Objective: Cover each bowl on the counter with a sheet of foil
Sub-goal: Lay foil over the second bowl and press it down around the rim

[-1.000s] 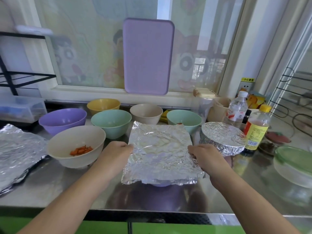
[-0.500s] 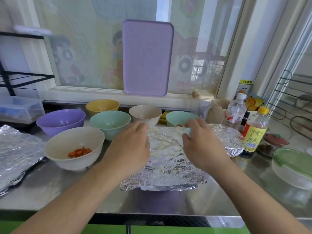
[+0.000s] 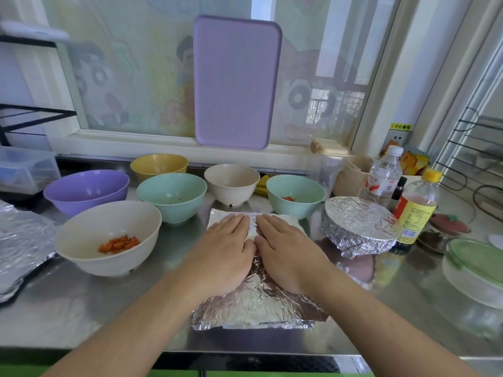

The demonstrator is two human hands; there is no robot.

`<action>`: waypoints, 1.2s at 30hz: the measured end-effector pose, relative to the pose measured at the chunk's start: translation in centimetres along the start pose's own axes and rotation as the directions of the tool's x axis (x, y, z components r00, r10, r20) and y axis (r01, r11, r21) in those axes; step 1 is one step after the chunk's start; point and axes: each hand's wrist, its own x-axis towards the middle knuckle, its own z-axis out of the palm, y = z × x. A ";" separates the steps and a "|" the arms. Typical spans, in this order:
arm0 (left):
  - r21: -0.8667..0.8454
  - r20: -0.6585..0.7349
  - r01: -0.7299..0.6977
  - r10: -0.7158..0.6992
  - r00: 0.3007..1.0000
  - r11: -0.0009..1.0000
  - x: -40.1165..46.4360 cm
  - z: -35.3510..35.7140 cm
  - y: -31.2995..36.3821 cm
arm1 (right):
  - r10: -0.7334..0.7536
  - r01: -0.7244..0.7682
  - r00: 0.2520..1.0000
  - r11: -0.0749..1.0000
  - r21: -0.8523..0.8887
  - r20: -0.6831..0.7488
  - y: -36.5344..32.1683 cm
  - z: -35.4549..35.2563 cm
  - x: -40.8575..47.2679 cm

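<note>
A sheet of foil (image 3: 255, 303) lies over a bowl at the front middle of the steel counter (image 3: 81, 303); the bowl itself is hidden under it. My left hand (image 3: 226, 251) and my right hand (image 3: 285, 251) press flat on the foil side by side, fingers straight and pointing away from me. To the right stands a bowl wrapped in foil (image 3: 359, 224). Uncovered bowls stand around: a cream bowl with orange pieces (image 3: 109, 235), a purple bowl (image 3: 84, 191), a yellow bowl (image 3: 159, 165), a green bowl (image 3: 171, 195), a second cream bowl (image 3: 231, 182) and a green bowl with orange bits (image 3: 295, 194).
More foil (image 3: 21, 240) lies at the left edge. Two bottles (image 3: 416, 208) and a glass container with a green lid (image 3: 476, 265) stand on the right. A purple tray (image 3: 235, 80) leans against the window. A clear plastic box (image 3: 24, 170) sits at the back left.
My hands left the foil's side edges, moved over the top and came down flat together on its middle. The foil now lies pressed lower on the hidden bowl.
</note>
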 end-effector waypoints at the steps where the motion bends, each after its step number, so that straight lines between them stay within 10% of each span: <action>1: -0.033 0.004 0.017 -0.017 1.000 0.999 -0.1 -0.1 0.1 | 0.002 -0.002 1.000 1.000 0.009 0.006 0.0 0.0 0.0; 11: -0.061 -0.013 0.126 -0.127 0.992 0.990 -3.2 0.4 2.0 | -0.055 0.075 0.993 0.979 -0.192 0.109 0.0 0.4 0.2; 24: -0.067 -0.141 0.060 -0.069 0.988 0.996 -3.6 -1.2 2.1 | 0.222 -0.217 0.974 0.973 -0.085 0.054 -0.7 -1.2 -1.7; 31: -0.056 -0.134 0.165 -0.171 0.976 0.985 -4.0 1.4 6.2 | -0.285 0.288 0.952 0.957 -0.020 0.112 1.4 -0.9 1.6; 36: 0.009 -0.025 -0.007 0.007 1.000 1.000 -3.5 0.3 2.9 | -0.221 0.264 0.954 0.941 -0.212 0.204 2.3 0.0 0.5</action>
